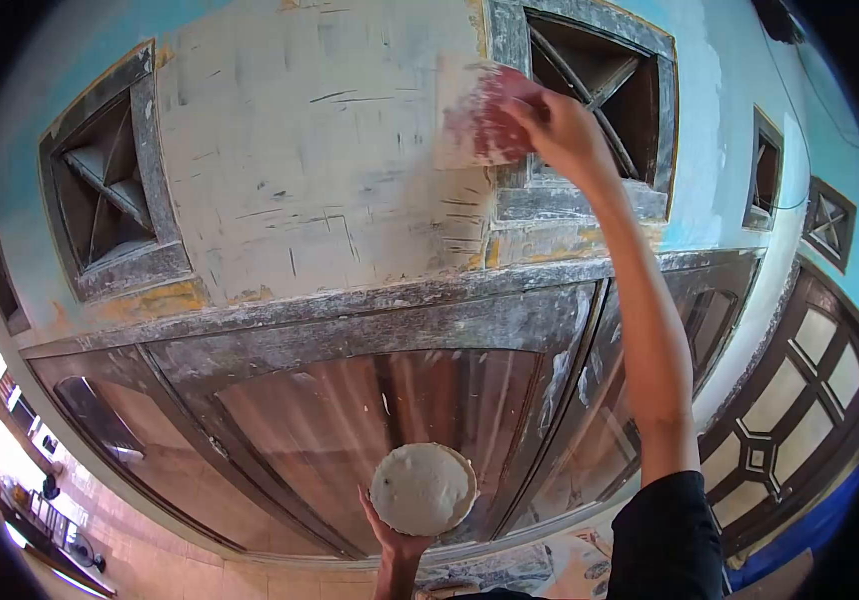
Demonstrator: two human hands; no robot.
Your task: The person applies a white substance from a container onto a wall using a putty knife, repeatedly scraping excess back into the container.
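My right hand [560, 130] is raised, its fingers closed on a flat red putty spreader [500, 112] smeared with white. The spreader lies against the patched wall [320, 170], just left of the right-hand vent opening. Dark scratch marks and grey smears show in the wall's off-white coating. Low in the middle of the view, my left hand [400, 540] holds up a round bowl [424, 490] of pale, wet putty. Its fingers wrap the bowl's left side and underside, and part of the hand is hidden behind it.
Wooden vent frames with crossed slats stand at the left [115, 190] and right [600, 100]. Below runs a long wooden ledge [350, 305] above glazed door panels [390, 400]. Spattered sheeting [500, 570] covers part of the tiled floor [170, 540]. A patterned door [790, 400] stands at right.
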